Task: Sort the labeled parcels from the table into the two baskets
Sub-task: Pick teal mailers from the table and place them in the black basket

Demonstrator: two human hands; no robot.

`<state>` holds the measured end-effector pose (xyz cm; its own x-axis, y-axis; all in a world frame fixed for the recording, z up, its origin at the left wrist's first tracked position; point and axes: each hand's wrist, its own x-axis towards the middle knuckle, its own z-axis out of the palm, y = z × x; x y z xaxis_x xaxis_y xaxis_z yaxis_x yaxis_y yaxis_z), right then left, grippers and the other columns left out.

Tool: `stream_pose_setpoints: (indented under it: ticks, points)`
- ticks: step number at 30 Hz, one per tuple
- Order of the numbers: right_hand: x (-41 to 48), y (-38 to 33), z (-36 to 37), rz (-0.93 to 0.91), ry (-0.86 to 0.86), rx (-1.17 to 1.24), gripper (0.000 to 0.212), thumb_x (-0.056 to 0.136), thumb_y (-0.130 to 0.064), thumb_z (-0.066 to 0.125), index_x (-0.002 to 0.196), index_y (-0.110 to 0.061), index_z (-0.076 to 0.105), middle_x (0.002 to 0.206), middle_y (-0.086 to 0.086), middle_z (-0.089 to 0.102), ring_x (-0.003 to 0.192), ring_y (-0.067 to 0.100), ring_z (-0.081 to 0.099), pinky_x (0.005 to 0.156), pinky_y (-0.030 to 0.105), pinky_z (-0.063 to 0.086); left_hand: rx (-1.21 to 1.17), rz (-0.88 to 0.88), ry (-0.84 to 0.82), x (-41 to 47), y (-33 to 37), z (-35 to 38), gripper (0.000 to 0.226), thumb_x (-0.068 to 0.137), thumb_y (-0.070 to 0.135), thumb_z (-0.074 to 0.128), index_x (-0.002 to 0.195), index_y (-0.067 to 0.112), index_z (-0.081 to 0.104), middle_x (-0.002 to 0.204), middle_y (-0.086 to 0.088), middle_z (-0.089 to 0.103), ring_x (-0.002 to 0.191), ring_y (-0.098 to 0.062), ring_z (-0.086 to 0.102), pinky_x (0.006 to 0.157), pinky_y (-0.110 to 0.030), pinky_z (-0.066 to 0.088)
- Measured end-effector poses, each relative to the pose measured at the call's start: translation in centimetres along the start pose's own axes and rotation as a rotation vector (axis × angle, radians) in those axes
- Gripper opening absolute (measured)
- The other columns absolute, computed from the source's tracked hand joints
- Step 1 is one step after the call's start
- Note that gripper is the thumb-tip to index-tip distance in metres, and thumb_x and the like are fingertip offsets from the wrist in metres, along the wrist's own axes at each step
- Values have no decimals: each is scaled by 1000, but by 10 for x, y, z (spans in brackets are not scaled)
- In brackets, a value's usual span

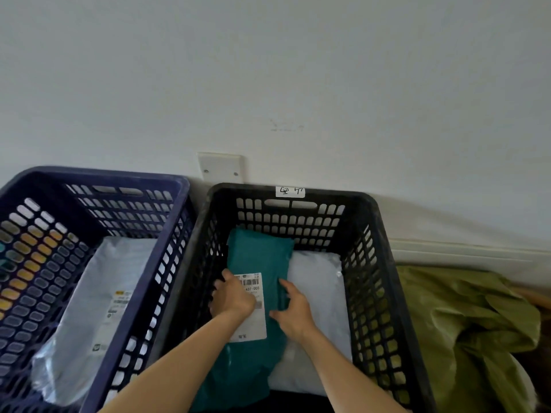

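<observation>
Teal plastic mailer parcel (pixel 259 260) lies in the black slotted plastic basket (pixel 383 263), atop a white padded parcel (pixel 320 287).
Left hand (pixel 234 296) curls its fingers round the mailer's left edge; right hand (pixel 293 308) presses flat, fingers together, probably settling it label-up; white barcode label (pixel 253 289) reads "A07-005"; handwritten tag (pixel 290 191) on the far rim is illegible.

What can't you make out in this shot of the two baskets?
Head view:
- Teal parcel label: partly under the left hand, print blurred.
- Black basket tag: writing too small.
- Blue basket: left side cut by frame edge.
- White parcel in black basket: partly under teal parcel.
- Right hand: gripping or pressing, unclear.
</observation>
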<state>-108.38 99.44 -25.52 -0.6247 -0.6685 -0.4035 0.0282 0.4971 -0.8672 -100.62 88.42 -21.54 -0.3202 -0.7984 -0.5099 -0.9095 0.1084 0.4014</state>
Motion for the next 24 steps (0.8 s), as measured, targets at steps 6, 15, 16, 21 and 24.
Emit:
stream_pose_setpoints:
  ticks: [6,15,16,21,24]
  points:
    - [6,5,-1,-127,-66,-340,80,82,-8,69,149,-23,29,149,3,40,128,12,42,107,20,35,-13,57,102,-5,-6,13,81,87,24,56,150,15,6,148,-18,25,132,-37,33,106,-47,35]
    - [10,21,-15,-26,-26,-795,91,81,-67,53,148,-49,-7,157,6,-26,144,33,-24,111,66,-6,298,288,60,-6,-23,55,74,95,58,36,138,54,-24,148,-4,-43,141,-36,-29,112,-63,4]
    - [10,23,-16,-9,-29,-813,92,80,-71,51,147,-50,-9,156,5,-29,143,33,-26,110,67,-6,318,297,65,-5,-24,58,73,95,58,33,135,55,-28,147,-3,-45,140,-36,-31,112,-64,2]
    - [12,35,-17,12,-34,-931,92,80,-77,41,144,-49,-19,153,2,-36,141,34,-30,109,65,-10,435,327,86,-8,-20,68,65,101,48,22,133,51,-35,139,-9,-51,138,-41,-31,116,-59,-2]
    - [13,41,-17,6,-65,-957,88,83,-76,36,143,-49,-22,151,0,-41,141,32,-31,110,64,-11,459,335,49,-12,-18,74,68,103,37,25,134,47,-35,140,-11,-50,139,-41,-30,116,-57,0]
